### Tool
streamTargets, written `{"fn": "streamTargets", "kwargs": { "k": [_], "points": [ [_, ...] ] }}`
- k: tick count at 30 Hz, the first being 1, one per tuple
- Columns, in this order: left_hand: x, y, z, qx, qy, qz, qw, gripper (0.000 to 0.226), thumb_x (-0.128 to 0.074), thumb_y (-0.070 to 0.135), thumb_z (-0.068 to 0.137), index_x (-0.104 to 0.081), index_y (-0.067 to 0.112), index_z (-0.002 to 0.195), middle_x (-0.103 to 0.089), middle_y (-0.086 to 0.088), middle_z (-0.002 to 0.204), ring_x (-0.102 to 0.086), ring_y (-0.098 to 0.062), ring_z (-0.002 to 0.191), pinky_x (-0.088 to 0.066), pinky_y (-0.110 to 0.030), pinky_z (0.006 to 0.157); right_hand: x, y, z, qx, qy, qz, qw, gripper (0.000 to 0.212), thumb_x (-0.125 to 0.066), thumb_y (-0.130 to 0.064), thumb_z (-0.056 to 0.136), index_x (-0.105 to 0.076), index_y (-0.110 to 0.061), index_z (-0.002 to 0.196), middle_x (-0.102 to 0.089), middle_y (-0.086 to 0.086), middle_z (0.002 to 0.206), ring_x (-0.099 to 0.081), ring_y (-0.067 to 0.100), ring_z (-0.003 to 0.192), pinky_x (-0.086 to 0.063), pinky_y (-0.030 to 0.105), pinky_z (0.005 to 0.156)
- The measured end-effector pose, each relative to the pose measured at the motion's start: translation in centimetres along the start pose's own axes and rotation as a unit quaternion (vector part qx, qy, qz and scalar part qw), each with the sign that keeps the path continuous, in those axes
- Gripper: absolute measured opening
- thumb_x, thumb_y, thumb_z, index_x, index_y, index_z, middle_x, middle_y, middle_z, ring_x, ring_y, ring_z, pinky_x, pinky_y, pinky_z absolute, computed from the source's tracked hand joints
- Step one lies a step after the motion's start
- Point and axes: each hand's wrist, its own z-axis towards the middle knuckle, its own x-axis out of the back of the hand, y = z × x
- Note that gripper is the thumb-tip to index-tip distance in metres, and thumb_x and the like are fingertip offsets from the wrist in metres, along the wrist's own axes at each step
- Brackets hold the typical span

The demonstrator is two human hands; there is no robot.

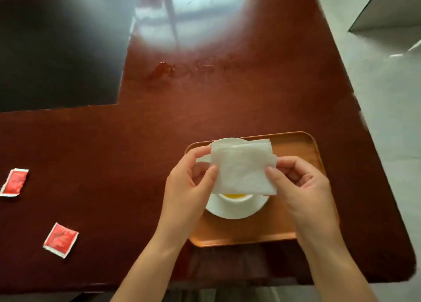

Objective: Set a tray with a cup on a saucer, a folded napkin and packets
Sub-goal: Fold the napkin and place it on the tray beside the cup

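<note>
A folded white napkin [242, 166] is held up above the tray, pinched at its left edge by my left hand [190, 187] and at its right edge by my right hand [300, 185]. Below it an orange-brown wooden tray [303, 146] lies on the table. On the tray stands a white saucer [234, 211] with a white cup [234, 199] on it; the napkin hides most of the cup, and yellow shows inside it. Two red packets lie on the table far to the left, one [14, 182] farther back and one [60, 239] nearer.
The dark red glossy table [227, 92] has a black panel [61, 50] at the back left. Its right edge runs diagonally beside a pale floor [391, 119]. A grey box corner [387, 7] shows at the top right.
</note>
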Motion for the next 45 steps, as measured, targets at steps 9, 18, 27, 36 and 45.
{"fn": "streamTargets", "kwargs": {
  "k": [9,18,27,36,45],
  "points": [
    [-14.5,0.2,-0.6,-0.124,-0.059,0.222,0.965,0.062,-0.061,0.017,0.089,-0.029,0.030,0.141,-0.026,0.013,0.146,-0.029,-0.001,0.134,-0.039,-0.017,0.103,11.9,2.0,5.1,-0.022,0.067,-0.054,0.996,0.013,-0.068,-0.016,0.082,-0.067,-0.027,0.077,-0.072,-0.003,0.078,-0.070,0.016,0.080,-0.059,0.032,0.065],
    [-18.0,-2.4,-1.0,-0.140,-0.113,0.551,0.815,0.071,-0.078,0.022,0.072,-0.048,0.012,0.136,-0.034,-0.018,0.149,-0.033,-0.034,0.136,-0.046,-0.044,0.097,13.3,6.6,8.6,-0.024,0.034,-0.154,0.987,0.009,-0.068,-0.017,0.082,-0.066,-0.025,0.079,-0.068,-0.008,0.075,-0.065,0.007,0.072,-0.054,0.021,0.062],
    [-19.9,-4.6,-1.3,-0.090,-0.159,0.620,0.763,0.073,-0.064,0.032,0.080,-0.036,0.007,0.142,-0.025,-0.018,0.153,-0.019,-0.032,0.142,-0.036,-0.049,0.107,12.2,7.5,8.2,0.079,0.037,-0.323,0.943,0.006,-0.067,-0.012,0.082,-0.064,-0.015,0.087,-0.066,-0.001,0.077,-0.060,0.011,0.066,-0.047,0.018,0.060],
    [-19.4,-4.9,-2.4,-0.089,-0.154,0.612,0.770,0.066,-0.044,0.047,0.085,-0.042,0.010,0.140,-0.038,-0.014,0.149,-0.034,-0.026,0.137,-0.041,-0.045,0.103,14.0,9.5,7.0,0.272,-0.039,-0.546,0.792,0.035,-0.069,-0.015,0.080,-0.066,-0.016,0.115,-0.064,0.002,0.125,-0.051,0.027,0.124,-0.026,0.054,0.106],
    [-19.6,-5.8,-1.9,-0.065,-0.146,0.614,0.773,0.072,-0.028,0.054,0.091,-0.016,0.012,0.149,-0.011,-0.013,0.157,-0.008,-0.024,0.144,-0.012,-0.042,0.114,13.9,9.9,8.0,0.256,-0.075,-0.562,0.783,0.035,-0.067,-0.017,0.083,-0.064,-0.015,0.118,-0.065,0.003,0.124,-0.047,0.029,0.129,-0.009,0.066,0.107]
  ]
}}
